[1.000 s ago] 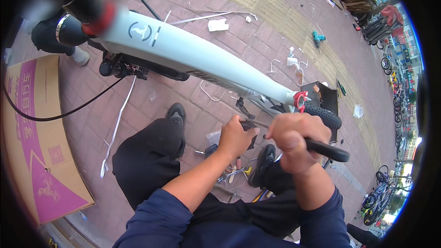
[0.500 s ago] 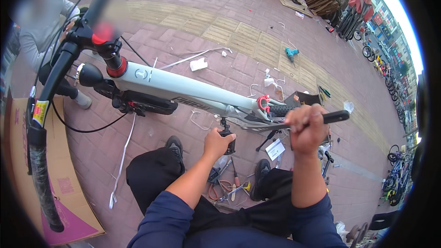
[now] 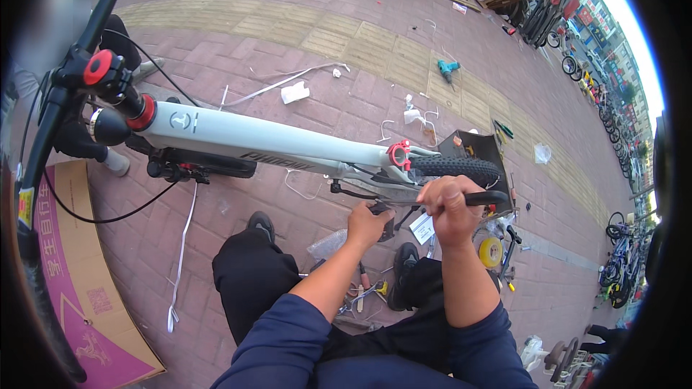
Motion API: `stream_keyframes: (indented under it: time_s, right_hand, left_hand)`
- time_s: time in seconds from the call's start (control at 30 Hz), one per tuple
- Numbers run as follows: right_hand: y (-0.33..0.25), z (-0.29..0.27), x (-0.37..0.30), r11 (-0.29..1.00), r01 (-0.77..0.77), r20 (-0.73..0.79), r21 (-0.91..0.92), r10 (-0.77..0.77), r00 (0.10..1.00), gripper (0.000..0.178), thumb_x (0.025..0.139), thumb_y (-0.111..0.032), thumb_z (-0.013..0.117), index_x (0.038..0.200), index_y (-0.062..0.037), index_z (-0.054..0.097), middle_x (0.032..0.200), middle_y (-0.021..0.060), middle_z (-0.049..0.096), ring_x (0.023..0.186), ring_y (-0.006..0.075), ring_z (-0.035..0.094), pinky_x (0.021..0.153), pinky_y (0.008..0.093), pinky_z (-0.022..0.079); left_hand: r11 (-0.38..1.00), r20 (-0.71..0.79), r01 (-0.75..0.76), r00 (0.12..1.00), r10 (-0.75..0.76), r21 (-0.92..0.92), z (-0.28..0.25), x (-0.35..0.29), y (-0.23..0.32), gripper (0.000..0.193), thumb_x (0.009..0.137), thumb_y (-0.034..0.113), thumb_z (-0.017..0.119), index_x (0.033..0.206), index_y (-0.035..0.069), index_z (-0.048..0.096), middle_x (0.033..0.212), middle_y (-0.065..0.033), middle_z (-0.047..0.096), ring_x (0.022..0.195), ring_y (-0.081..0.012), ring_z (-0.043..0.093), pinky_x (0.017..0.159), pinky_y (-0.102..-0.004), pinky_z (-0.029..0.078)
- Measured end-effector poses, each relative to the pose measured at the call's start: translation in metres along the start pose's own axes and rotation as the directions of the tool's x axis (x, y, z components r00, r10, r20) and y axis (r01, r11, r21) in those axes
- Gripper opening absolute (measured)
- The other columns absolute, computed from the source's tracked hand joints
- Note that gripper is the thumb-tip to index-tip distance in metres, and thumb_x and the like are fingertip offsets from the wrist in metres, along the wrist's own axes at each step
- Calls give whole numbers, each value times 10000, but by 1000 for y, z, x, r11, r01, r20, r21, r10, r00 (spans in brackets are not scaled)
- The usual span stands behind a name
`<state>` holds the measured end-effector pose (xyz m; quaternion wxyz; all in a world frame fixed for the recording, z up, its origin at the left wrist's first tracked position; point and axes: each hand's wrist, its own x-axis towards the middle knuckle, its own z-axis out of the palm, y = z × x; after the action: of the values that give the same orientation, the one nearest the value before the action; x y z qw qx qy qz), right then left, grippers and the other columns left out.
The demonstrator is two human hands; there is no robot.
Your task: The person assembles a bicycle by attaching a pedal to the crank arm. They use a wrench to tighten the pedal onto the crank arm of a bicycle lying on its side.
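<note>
One right hand (image 3: 450,209), clamped on black-handled wrench (image 3: 488,198); nearer the left than half a second ago, so I judge it mid-stroke. One left hand (image 3: 366,223), closed on black pedal (image 3: 389,229), near crank arm (image 3: 353,191). Farther: teal drill (image 3: 447,68), yellow tile strip's (image 3: 360,42) edge.

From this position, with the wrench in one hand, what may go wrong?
If the wrench slips, the right hand might knock against the knobby tyre, which looks close to it.
The left hand, holding the black pedal, could perhaps get scraped by the tool.
The loose tools on the ground beside the right shoe might be stepped on.
</note>
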<state>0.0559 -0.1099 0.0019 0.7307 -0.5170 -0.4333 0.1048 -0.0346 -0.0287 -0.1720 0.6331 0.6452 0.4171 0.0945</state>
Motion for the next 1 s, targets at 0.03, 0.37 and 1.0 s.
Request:
stream_keyframes:
  time_s: [0.03, 0.37, 1.0]
  right_hand:
    - [4, 0, -1, 1000, -2, 23, -24, 3, 1000, 388, 1060, -256, 595, 746, -50, 496, 597, 69, 514, 500, 142, 456, 588, 366, 507]
    - [40, 67, 4, 870, 84, 411, -486, 143, 901, 322, 857, -178, 808, 668, -54, 579, 592, 97, 523, 505, 241, 517, 494, 347, 415]
    - [83, 101, 19, 805, 36, 457, -592, 298, 838, 277, 749, -123, 740, 571, -39, 546, 545, 164, 534, 471, 354, 563, 469, 413, 427]
  left_hand:
    - [1000, 2, 6, 1000, -6, 19, 3, 0, 2, 499, 763, 355, 877, 1036, -23, 698, 988, -184, 760, 938, -322, 742, 837, -415, 564]
    - [984, -49, -148, 987, 153, 99, 69, 36, -62, 521, 820, 434, 823, 1053, -11, 684, 976, -196, 738, 939, -346, 724, 823, -453, 553]
    - [997, 91, -34, 995, 27, 74, 99, 46, -108, 470, 915, 446, 723, 1120, 34, 628, 1062, -162, 678, 987, -289, 652, 874, -418, 509]
